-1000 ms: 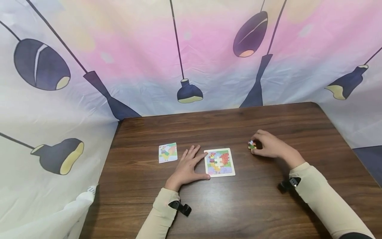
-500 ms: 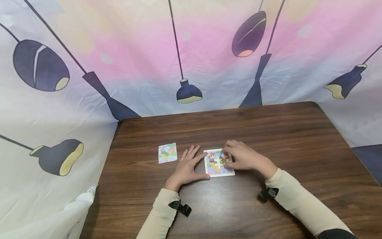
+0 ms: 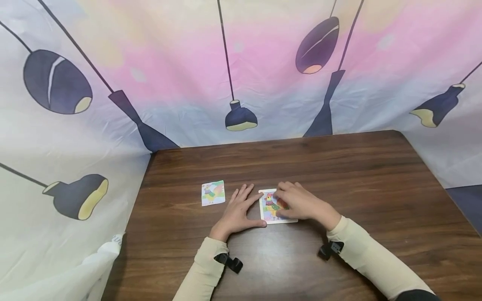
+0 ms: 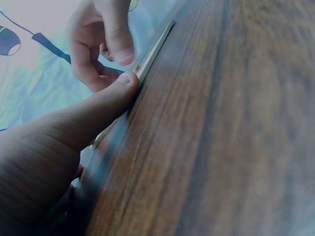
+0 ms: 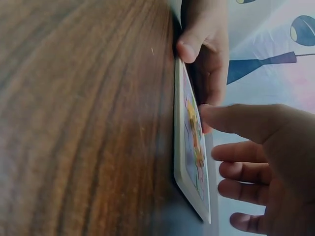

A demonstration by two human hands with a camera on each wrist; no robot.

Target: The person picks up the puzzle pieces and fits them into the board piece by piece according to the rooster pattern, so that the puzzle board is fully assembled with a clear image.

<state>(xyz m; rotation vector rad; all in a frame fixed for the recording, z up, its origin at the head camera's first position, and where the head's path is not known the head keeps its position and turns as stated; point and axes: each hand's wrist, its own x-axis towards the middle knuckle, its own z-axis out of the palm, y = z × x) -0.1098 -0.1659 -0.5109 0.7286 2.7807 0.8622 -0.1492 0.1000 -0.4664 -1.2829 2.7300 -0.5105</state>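
A square jigsaw puzzle [image 3: 268, 213] with a rooster picture and a pale frame lies flat on the table. My left hand [image 3: 236, 214] rests beside it, fingers spread, with the thumb and a fingertip against its left edge; the left wrist view shows the thumb [image 4: 129, 78] at the frame. Over the right half, my right hand [image 3: 301, 202] pinches a small green and multicoloured jigsaw piece [image 3: 277, 205] down at the middle of the picture. In the right wrist view the right thumb [image 5: 211, 114] is right at the puzzle's surface. The right hand hides much of the puzzle's right side.
A small rooster picture card [image 3: 213, 193] lies to the left of the left hand on the dark wooden table [image 3: 286, 163]. A fabric backdrop [image 3: 169, 62] with printed lamps hangs behind the table and along its sides. Each wrist wears a small black camera.
My right hand has carried the jigsaw piece leftward from the table's right side onto the puzzle and lowered it at the central gap. The left hand has stayed at the frame.
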